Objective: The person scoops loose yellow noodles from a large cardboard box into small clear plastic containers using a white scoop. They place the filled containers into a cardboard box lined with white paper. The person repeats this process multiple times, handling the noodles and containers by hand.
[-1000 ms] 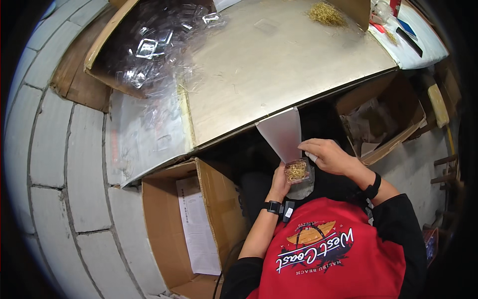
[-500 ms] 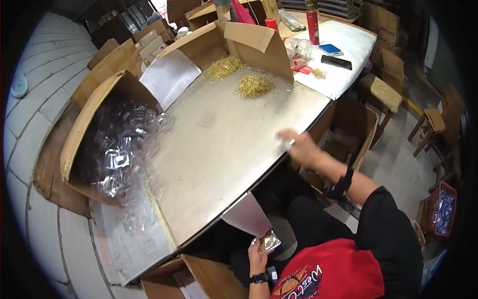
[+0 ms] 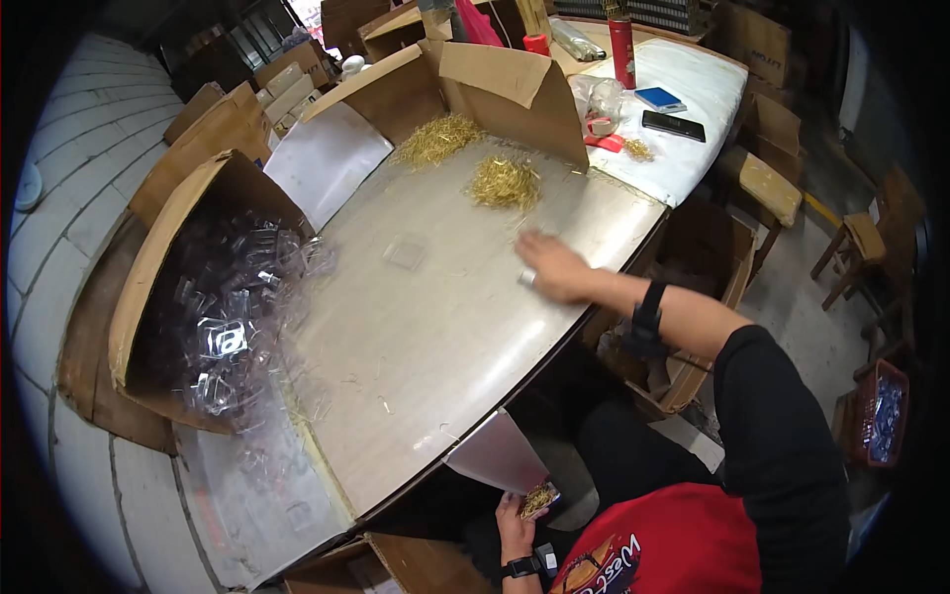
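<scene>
My left hand [image 3: 513, 522] is closed around a small plastic box [image 3: 539, 501] filled with short gold-coloured metal pieces. It holds the box below the lower end of a grey metal chute [image 3: 500, 451] fixed at the table's near edge. Farther right, my right hand [image 3: 556, 268] is low over the table top [image 3: 416, 327], slightly blurred, its fingers stretched out and something pale on one finger. Beyond its fingertips lies a pile of gold pieces [image 3: 503, 184], with a second gold pile [image 3: 438, 140] behind it. A single clear plastic box [image 3: 404, 252] lies mid-table.
At left, a tipped cardboard box [image 3: 178, 188] spills many clear plastic boxes [image 3: 233, 337] onto the table. Cardboard flaps [image 3: 510, 74] wall the far side. A phone [image 3: 674, 126], a blue scale [image 3: 660, 99] and a red flask [image 3: 621, 54] occupy the white-covered surface at right.
My right hand has moved left and away from me, farther in over the table. My left hand stays under the chute; more gold pieces show at the box's top.
</scene>
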Demonstrator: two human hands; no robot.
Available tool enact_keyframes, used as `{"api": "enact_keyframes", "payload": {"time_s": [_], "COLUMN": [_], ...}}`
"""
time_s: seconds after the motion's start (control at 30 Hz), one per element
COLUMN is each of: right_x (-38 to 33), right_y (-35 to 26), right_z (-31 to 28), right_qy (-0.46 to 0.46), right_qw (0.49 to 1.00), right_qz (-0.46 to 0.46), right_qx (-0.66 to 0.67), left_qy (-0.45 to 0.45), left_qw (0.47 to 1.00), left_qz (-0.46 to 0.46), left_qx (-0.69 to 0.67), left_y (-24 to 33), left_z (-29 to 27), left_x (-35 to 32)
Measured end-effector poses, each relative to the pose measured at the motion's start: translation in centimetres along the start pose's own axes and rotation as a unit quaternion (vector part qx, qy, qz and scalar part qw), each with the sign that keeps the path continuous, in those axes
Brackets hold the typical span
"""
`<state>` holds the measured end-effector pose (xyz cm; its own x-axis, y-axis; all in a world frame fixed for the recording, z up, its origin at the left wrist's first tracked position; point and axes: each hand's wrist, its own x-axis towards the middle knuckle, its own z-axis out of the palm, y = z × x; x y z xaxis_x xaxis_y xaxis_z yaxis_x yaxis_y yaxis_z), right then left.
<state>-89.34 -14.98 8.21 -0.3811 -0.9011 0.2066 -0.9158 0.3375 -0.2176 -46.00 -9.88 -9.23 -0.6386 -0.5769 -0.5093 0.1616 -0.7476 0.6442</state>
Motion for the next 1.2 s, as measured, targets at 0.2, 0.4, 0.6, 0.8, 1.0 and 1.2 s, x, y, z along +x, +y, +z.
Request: {"api": "enact_keyframes", "payload": {"time_s": [0.2,0.4,0.6,0.8,1.0,1.2], "right_x": [-1.2,-1.6,-2.8,0.1,4.1,5.5], "right_y": [1.1,16.6,-0.2,-15.9,-24.5,-28.3], "right_z": [-3.4,-4.9,-0.5,1.8,5.4,7.2], "right_qy": [0.152,0.038,-0.006,-0.045,-0.095,-0.088], "right_qw": [0.958,0.987,0.998,0.994,0.974,0.95], "right_qz": [0.058,0.148,-0.036,-0.07,-0.179,-0.284], "right_qx": [0.236,-0.05,0.049,0.069,0.103,0.098], "left_qy": [-0.031,-0.006,0.036,0.029,0.011,0.009], "left_qw": [0.993,1.0,0.999,0.999,1.0,1.0], "left_qz": [-0.045,0.02,0.024,0.001,0.006,0.002], "left_qx": [-0.101,-0.011,-0.008,0.023,-0.014,-0.001], "left_y": [1.1,-0.5,0.6,1.7,1.8,2.0], "left_z": [-0.2,-2.3,1.0,3.1,2.4,3.2], "left_x": [-0.4,-0.5,-1.0,-0.9,-2.2,-2.3]}}
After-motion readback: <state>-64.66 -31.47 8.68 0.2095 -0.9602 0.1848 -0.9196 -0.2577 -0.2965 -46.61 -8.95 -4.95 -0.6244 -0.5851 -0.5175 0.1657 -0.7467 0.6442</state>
